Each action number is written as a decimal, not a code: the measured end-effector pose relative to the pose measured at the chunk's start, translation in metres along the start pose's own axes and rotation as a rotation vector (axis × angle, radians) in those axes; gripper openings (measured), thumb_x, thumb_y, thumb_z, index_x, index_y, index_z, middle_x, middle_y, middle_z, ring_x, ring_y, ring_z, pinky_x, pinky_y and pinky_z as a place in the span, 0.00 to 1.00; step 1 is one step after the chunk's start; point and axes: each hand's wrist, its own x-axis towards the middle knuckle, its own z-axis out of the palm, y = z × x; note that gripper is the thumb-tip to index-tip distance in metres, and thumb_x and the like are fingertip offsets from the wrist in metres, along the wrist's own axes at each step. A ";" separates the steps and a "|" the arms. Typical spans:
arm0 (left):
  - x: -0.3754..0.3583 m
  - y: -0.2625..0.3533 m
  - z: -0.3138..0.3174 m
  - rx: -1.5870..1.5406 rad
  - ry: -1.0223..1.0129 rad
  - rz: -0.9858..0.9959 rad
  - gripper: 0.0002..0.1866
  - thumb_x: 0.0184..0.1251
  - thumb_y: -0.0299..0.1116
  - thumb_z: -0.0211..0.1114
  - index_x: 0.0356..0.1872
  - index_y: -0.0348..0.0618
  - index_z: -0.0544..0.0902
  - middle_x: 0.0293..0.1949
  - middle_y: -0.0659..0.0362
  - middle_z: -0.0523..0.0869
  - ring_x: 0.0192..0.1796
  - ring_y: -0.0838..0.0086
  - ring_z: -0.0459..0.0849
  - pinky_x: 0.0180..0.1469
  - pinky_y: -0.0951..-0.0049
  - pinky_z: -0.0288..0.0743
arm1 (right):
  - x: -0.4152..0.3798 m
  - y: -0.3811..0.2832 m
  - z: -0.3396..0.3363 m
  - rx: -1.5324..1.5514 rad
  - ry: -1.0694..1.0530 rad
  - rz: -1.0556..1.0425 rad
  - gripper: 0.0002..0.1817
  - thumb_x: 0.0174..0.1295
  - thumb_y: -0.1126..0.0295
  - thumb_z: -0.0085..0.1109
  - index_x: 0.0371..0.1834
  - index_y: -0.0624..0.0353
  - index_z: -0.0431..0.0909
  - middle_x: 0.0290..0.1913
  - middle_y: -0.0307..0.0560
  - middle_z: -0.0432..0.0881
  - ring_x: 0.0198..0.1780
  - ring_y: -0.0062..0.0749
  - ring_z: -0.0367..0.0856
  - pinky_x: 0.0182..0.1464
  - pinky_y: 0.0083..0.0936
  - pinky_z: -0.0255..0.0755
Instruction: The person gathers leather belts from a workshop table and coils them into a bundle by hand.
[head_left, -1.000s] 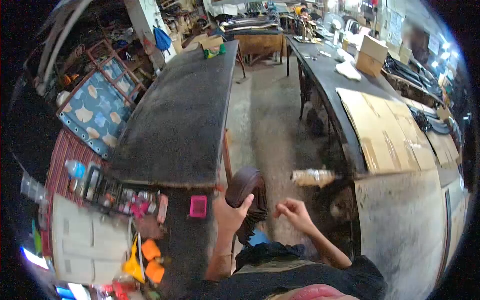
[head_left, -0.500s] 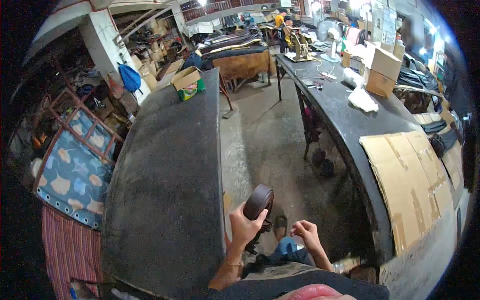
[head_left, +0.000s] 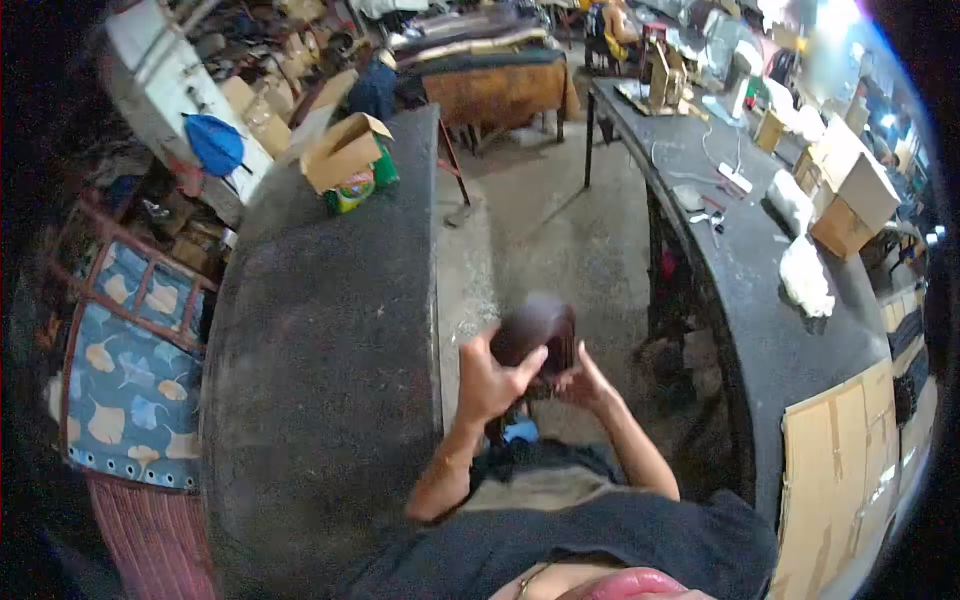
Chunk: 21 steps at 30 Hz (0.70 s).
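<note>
My left hand (head_left: 490, 378) grips a dark brown roll of strap (head_left: 530, 330), its thumb across the near side and its fingers around the left. The coiled layers show at the roll's right edge, and its top is blurred by motion. My right hand (head_left: 588, 385) is at the roll's lower right, thumb raised and apart from the fingers. Its fingertips reach the coil; whether they press on it is hard to see. Both hands are in front of my body, above the gap between two dark tables.
A dark-topped table (head_left: 330, 400) stands on the left, bearing an open carton (head_left: 345, 155). Along the right runs another table (head_left: 740, 270) with cardboard sheets (head_left: 840, 450), a white bundle (head_left: 805, 280) and a power strip (head_left: 735, 178). A person (head_left: 615, 30) is at the far end.
My right hand has come up and left to the roll, and its thumb has spread from the fingers. My left hand still holds the roll, now higher in view. The camera view has shifted.
</note>
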 end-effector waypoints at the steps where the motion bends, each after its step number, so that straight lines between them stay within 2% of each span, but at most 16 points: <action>1: 0.040 -0.017 -0.001 -0.015 -0.072 -0.045 0.18 0.51 0.30 0.73 0.40 0.29 0.84 0.36 0.48 0.89 0.38 0.68 0.89 0.42 0.69 0.81 | 0.022 -0.032 0.014 0.053 0.070 -0.099 0.43 0.54 0.23 0.45 0.31 0.60 0.79 0.23 0.47 0.77 0.29 0.35 0.75 0.43 0.32 0.76; 2: 0.082 -0.016 -0.001 0.039 -0.074 0.078 0.17 0.51 0.30 0.73 0.41 0.29 0.84 0.36 0.48 0.89 0.38 0.68 0.89 0.43 0.68 0.81 | 0.078 -0.046 -0.027 0.173 0.066 -0.118 0.45 0.54 0.22 0.41 0.35 0.59 0.80 0.25 0.44 0.77 0.31 0.34 0.77 0.44 0.33 0.74; 3: 0.119 -0.023 0.002 0.065 -0.072 0.067 0.17 0.51 0.30 0.73 0.41 0.29 0.84 0.36 0.48 0.89 0.38 0.68 0.89 0.42 0.68 0.81 | 0.080 -0.086 0.020 0.072 0.234 -0.256 0.46 0.55 0.23 0.40 0.42 0.62 0.79 0.32 0.45 0.81 0.35 0.35 0.79 0.45 0.36 0.74; 4: 0.161 -0.043 0.003 -0.003 -0.175 0.028 0.18 0.50 0.30 0.73 0.40 0.29 0.84 0.35 0.48 0.89 0.37 0.68 0.89 0.41 0.69 0.81 | 0.115 -0.108 -0.011 0.258 0.098 -0.065 0.47 0.57 0.25 0.43 0.53 0.65 0.76 0.43 0.49 0.82 0.41 0.38 0.80 0.47 0.35 0.76; 5: 0.203 -0.065 0.008 -0.023 -0.182 0.088 0.18 0.49 0.30 0.74 0.39 0.29 0.84 0.34 0.48 0.89 0.36 0.67 0.89 0.40 0.70 0.81 | 0.156 -0.133 -0.021 0.340 0.024 -0.090 0.48 0.59 0.27 0.42 0.59 0.66 0.72 0.52 0.53 0.79 0.44 0.39 0.79 0.45 0.32 0.77; 6: 0.236 -0.074 0.010 -0.015 -0.213 0.103 0.18 0.48 0.30 0.74 0.38 0.29 0.84 0.32 0.48 0.88 0.36 0.67 0.89 0.40 0.70 0.81 | 0.183 -0.159 -0.023 0.413 0.158 -0.078 0.47 0.60 0.27 0.39 0.62 0.61 0.72 0.56 0.55 0.77 0.48 0.40 0.79 0.47 0.33 0.78; 7: 0.278 -0.079 0.014 -0.011 -0.239 0.138 0.17 0.48 0.31 0.74 0.37 0.29 0.83 0.31 0.48 0.88 0.35 0.67 0.89 0.39 0.70 0.81 | 0.201 -0.191 -0.001 0.437 0.189 -0.146 0.45 0.61 0.27 0.38 0.61 0.58 0.73 0.54 0.53 0.78 0.48 0.41 0.79 0.48 0.37 0.79; 9: 0.361 -0.091 0.023 0.035 -0.332 0.129 0.17 0.48 0.28 0.75 0.39 0.29 0.83 0.33 0.50 0.88 0.36 0.70 0.88 0.40 0.72 0.81 | 0.270 -0.237 -0.026 0.508 -0.105 -0.258 0.44 0.60 0.26 0.38 0.61 0.55 0.73 0.52 0.50 0.79 0.49 0.42 0.79 0.47 0.36 0.81; 10: 0.393 -0.099 0.025 0.102 -0.408 0.104 0.17 0.49 0.26 0.75 0.40 0.30 0.83 0.34 0.52 0.89 0.36 0.73 0.87 0.42 0.73 0.81 | 0.300 -0.260 -0.045 0.555 -0.112 -0.180 0.46 0.59 0.25 0.36 0.61 0.55 0.73 0.52 0.46 0.79 0.49 0.42 0.79 0.48 0.39 0.80; 11: 0.427 -0.106 0.027 0.107 -0.425 0.104 0.17 0.49 0.26 0.75 0.40 0.30 0.83 0.34 0.52 0.89 0.36 0.73 0.87 0.42 0.73 0.81 | 0.323 -0.294 -0.029 0.581 0.043 -0.219 0.46 0.59 0.24 0.34 0.60 0.55 0.73 0.54 0.48 0.78 0.51 0.43 0.79 0.49 0.41 0.80; 13: 0.502 -0.123 0.032 0.109 -0.497 0.119 0.17 0.49 0.27 0.75 0.39 0.30 0.83 0.34 0.51 0.89 0.36 0.74 0.87 0.41 0.74 0.80 | 0.366 -0.362 -0.004 0.719 -0.048 -0.388 0.47 0.60 0.24 0.32 0.60 0.56 0.73 0.56 0.51 0.77 0.53 0.44 0.78 0.53 0.44 0.78; 14: 0.536 -0.135 0.033 0.143 -0.518 0.133 0.17 0.49 0.27 0.75 0.39 0.29 0.83 0.34 0.51 0.89 0.35 0.74 0.87 0.40 0.74 0.80 | 0.391 -0.388 -0.003 0.726 -0.050 -0.387 0.47 0.60 0.24 0.32 0.60 0.56 0.73 0.56 0.51 0.77 0.53 0.44 0.78 0.53 0.44 0.78; 16: 0.602 -0.156 0.038 0.184 -0.519 0.173 0.17 0.48 0.27 0.75 0.39 0.29 0.83 0.34 0.52 0.88 0.35 0.74 0.87 0.40 0.74 0.80 | 0.445 -0.449 -0.013 0.676 0.148 -0.427 0.43 0.65 0.28 0.30 0.59 0.58 0.73 0.58 0.53 0.77 0.55 0.44 0.77 0.57 0.45 0.75; 19: 0.700 -0.197 0.048 0.239 -0.509 0.173 0.19 0.47 0.29 0.75 0.40 0.29 0.83 0.34 0.52 0.88 0.37 0.74 0.87 0.42 0.74 0.79 | 0.549 -0.535 -0.041 0.794 0.168 -0.446 0.39 0.69 0.34 0.30 0.59 0.59 0.73 0.58 0.52 0.77 0.57 0.45 0.76 0.59 0.46 0.73; 21: 0.772 -0.226 0.054 0.205 -0.500 0.053 0.21 0.46 0.31 0.76 0.40 0.29 0.83 0.34 0.51 0.88 0.38 0.74 0.86 0.44 0.73 0.79 | 0.602 -0.594 -0.064 0.723 0.103 -0.339 0.40 0.68 0.33 0.32 0.58 0.59 0.73 0.53 0.51 0.78 0.52 0.44 0.76 0.56 0.43 0.74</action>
